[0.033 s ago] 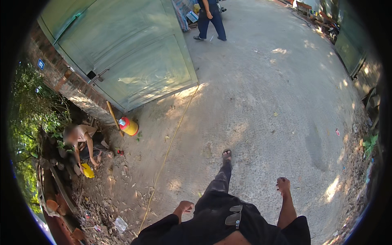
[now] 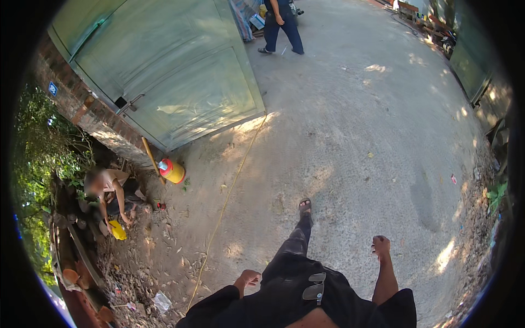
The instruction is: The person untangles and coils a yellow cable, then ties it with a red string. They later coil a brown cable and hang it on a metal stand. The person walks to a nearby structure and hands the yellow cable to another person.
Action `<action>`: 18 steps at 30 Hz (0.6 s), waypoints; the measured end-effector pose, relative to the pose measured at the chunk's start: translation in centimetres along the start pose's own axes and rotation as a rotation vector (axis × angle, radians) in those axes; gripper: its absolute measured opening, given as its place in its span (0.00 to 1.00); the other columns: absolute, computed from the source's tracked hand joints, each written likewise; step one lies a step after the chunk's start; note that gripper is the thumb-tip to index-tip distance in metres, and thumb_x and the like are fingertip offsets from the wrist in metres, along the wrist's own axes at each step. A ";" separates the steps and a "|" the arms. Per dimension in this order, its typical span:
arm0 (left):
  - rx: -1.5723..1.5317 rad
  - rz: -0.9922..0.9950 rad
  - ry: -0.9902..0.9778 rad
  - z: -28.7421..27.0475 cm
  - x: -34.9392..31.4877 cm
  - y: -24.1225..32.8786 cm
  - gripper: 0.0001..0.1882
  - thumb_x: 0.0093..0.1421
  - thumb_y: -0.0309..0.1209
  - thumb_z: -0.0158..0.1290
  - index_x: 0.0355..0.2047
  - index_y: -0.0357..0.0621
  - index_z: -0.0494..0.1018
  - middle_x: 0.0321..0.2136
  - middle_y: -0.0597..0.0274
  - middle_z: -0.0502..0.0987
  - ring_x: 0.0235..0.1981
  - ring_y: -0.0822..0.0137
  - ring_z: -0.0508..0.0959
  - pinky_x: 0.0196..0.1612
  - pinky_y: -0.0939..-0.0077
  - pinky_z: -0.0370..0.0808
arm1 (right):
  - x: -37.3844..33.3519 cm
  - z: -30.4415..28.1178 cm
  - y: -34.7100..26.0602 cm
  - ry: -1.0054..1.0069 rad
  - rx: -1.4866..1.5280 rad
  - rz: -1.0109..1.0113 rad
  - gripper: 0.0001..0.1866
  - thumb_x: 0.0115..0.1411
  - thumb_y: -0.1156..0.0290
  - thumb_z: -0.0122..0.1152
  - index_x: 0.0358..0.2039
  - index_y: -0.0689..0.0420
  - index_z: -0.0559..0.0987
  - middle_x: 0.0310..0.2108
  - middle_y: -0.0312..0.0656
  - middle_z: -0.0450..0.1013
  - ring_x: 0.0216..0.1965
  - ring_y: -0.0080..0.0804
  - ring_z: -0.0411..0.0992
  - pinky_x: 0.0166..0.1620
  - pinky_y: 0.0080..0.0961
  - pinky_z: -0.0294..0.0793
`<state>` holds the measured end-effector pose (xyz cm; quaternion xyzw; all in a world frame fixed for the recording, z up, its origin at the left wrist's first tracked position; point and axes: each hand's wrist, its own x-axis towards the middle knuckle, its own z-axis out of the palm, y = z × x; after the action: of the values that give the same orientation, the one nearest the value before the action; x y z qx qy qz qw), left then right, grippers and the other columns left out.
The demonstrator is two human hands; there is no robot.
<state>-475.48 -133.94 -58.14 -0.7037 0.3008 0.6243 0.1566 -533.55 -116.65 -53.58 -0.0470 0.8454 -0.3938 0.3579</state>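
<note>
My left hand [image 2: 251, 277] hangs beside my dark shirt, its fingers curled in and nothing visible in them. Out to the right, over the concrete, my right hand [image 2: 381, 247] is loosely curled too, and no object shows in it. Neither hand touches anything. A pair of glasses [image 2: 313, 290] hangs on the front of my black shirt, between the two arms. Below it one leg stretches forward, with a sandal [image 2: 305, 205] on the foot.
A green metal gate [image 2: 180, 82] stands at the left. Beside it are a red-and-yellow jug [image 2: 172, 171] and a wooden pole [image 2: 152, 158]. A yellow hose [image 2: 225, 205] crosses the ground. One person crouches left, holding a yellow container [image 2: 117, 230]; another person [image 2: 281, 30] stands ahead.
</note>
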 end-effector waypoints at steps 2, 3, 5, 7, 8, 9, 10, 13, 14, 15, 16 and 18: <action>0.011 -0.012 -0.030 -0.8 2.2 5.2 0.09 0.56 0.35 0.61 0.32 0.44 0.77 0.31 0.63 0.78 0.33 0.67 0.79 0.40 0.61 0.80 | 4.2 1.9 -4.0 -0.006 -0.045 0.092 0.17 0.56 0.62 0.57 0.41 0.59 0.82 0.27 0.40 0.77 0.26 0.30 0.76 0.24 0.30 0.76; -0.005 0.015 -0.034 -1.4 3.3 9.1 0.07 0.55 0.34 0.61 0.30 0.45 0.77 0.29 0.64 0.78 0.30 0.68 0.79 0.39 0.62 0.80 | 6.2 3.3 -6.1 -0.016 -0.046 0.132 0.17 0.56 0.62 0.57 0.41 0.59 0.81 0.27 0.40 0.76 0.26 0.31 0.76 0.25 0.31 0.76; -0.225 0.055 -0.094 -2.3 4.6 17.4 0.06 0.55 0.32 0.59 0.24 0.46 0.74 0.23 0.67 0.75 0.23 0.71 0.75 0.34 0.64 0.78 | 9.1 5.6 -9.7 -0.070 -0.055 0.258 0.16 0.57 0.62 0.58 0.41 0.59 0.80 0.28 0.40 0.75 0.28 0.32 0.75 0.28 0.34 0.77; -0.180 0.076 0.022 -3.0 4.8 26.3 0.06 0.55 0.32 0.59 0.25 0.46 0.75 0.24 0.66 0.75 0.24 0.70 0.75 0.35 0.65 0.78 | 10.7 7.4 -12.6 -0.156 -0.078 0.347 0.17 0.56 0.62 0.58 0.41 0.59 0.79 0.30 0.40 0.75 0.28 0.33 0.75 0.31 0.38 0.77; -0.165 0.098 0.076 -3.6 5.1 31.7 0.06 0.55 0.32 0.59 0.25 0.45 0.75 0.24 0.66 0.75 0.24 0.70 0.75 0.35 0.65 0.78 | 11.8 8.2 -14.2 -0.187 -0.093 0.362 0.18 0.55 0.62 0.58 0.43 0.59 0.79 0.30 0.41 0.75 0.27 0.33 0.74 0.31 0.39 0.78; -0.166 0.137 0.060 -4.2 5.1 36.9 0.06 0.56 0.33 0.59 0.28 0.45 0.76 0.26 0.66 0.76 0.27 0.70 0.76 0.34 0.66 0.77 | 13.1 9.0 -15.8 -0.185 -0.024 0.349 0.17 0.55 0.63 0.59 0.42 0.60 0.80 0.29 0.40 0.75 0.27 0.33 0.74 0.30 0.38 0.78; -0.178 0.176 0.039 -4.9 5.0 41.7 0.07 0.56 0.33 0.58 0.32 0.44 0.77 0.29 0.66 0.76 0.29 0.69 0.77 0.33 0.67 0.77 | 14.4 9.7 -17.2 -0.172 0.036 0.357 0.16 0.55 0.64 0.59 0.41 0.60 0.80 0.28 0.39 0.75 0.27 0.33 0.74 0.30 0.38 0.77; -0.169 0.386 0.021 -6.7 5.8 55.5 0.11 0.56 0.37 0.60 0.34 0.44 0.78 0.30 0.64 0.77 0.30 0.69 0.77 0.34 0.66 0.78 | 19.9 11.6 -20.2 -0.164 0.062 0.353 0.11 0.54 0.68 0.58 0.34 0.60 0.82 0.24 0.40 0.75 0.25 0.31 0.74 0.26 0.36 0.74; -0.145 0.417 0.042 -7.1 6.4 59.9 0.11 0.56 0.38 0.60 0.34 0.44 0.78 0.30 0.64 0.78 0.30 0.68 0.77 0.34 0.67 0.77 | 22.8 11.8 -21.0 -0.156 0.044 0.388 0.10 0.54 0.68 0.58 0.32 0.60 0.82 0.24 0.40 0.76 0.25 0.30 0.74 0.26 0.35 0.73; -0.124 0.446 0.059 -7.0 7.2 63.9 0.12 0.57 0.39 0.60 0.35 0.44 0.79 0.30 0.64 0.78 0.30 0.68 0.77 0.34 0.67 0.77 | 25.8 11.9 -21.6 -0.212 0.001 0.319 0.10 0.54 0.68 0.58 0.32 0.59 0.82 0.24 0.40 0.76 0.25 0.31 0.74 0.26 0.37 0.74; -0.139 0.429 0.101 -6.8 8.0 67.2 0.12 0.57 0.38 0.60 0.35 0.44 0.79 0.29 0.64 0.78 0.30 0.68 0.77 0.34 0.67 0.77 | 28.9 12.2 -22.0 -0.243 -0.052 0.248 0.10 0.54 0.68 0.58 0.32 0.59 0.81 0.24 0.40 0.76 0.25 0.32 0.74 0.27 0.38 0.74; -0.158 0.378 0.204 -6.3 9.6 73.4 0.12 0.57 0.38 0.60 0.34 0.44 0.79 0.28 0.64 0.77 0.29 0.68 0.77 0.33 0.68 0.77 | 36.0 11.8 -23.6 -0.351 -0.557 -0.216 0.10 0.54 0.67 0.58 0.32 0.58 0.81 0.25 0.41 0.75 0.25 0.33 0.74 0.28 0.40 0.74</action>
<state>-515.64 -196.39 -54.98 -0.7043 0.3918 0.5899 -0.0497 -557.37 -153.28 -62.66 -0.2992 0.8361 -0.1696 0.4273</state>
